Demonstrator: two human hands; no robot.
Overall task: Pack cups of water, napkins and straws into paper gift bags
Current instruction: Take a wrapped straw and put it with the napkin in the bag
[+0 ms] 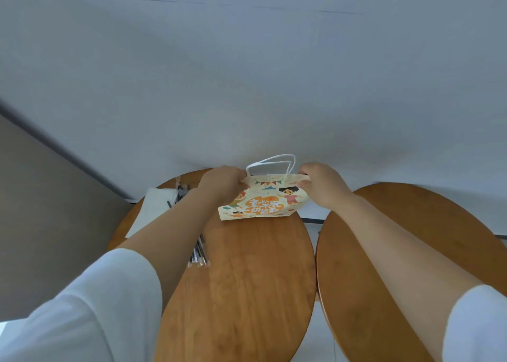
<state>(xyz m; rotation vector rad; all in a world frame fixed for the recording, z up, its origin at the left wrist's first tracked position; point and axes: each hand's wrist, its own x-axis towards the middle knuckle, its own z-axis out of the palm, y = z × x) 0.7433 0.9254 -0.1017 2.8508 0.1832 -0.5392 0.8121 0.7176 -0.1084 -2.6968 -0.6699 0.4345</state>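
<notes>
- Reaching forward from loose white sleeves [82,307], two bare forearms stretch out over the tabletops.
- Left table [247,293]: rounded top, warm orange-brown wood, lengthwise grain, smooth matte finish. Right table [411,238]: same wood and curve, just beside the first, with a narrow gap of pale floor [315,339] between them.
- Straws [199,254]: a bundle of thin dark sticks in clear crinkled wrappers lying on the left table, partly hidden under the left forearm.
- Napkins [153,208]: a flat white square stack, soft-looking, on the far left part of the same table, beyond the straws.
- Paper gift bag [263,200]: cream paper, flat-sided, printed with cartoon children, bunting and orange lettering. It stands at the far end of the left table, held between both hands and tilted; whether its bottom edge touches the wood is unclear.
- Left hand [222,180]: fingers curled, pinching the bag's top left edge.
- Right hand [321,183]: fingers curled over the top right corner, gripping the rim.
- Handles [270,164]: two white twisted-cord loops rising above the bag's mouth.
- Wall [247,73]: plain, smooth, grey-white, behind everything.
</notes>
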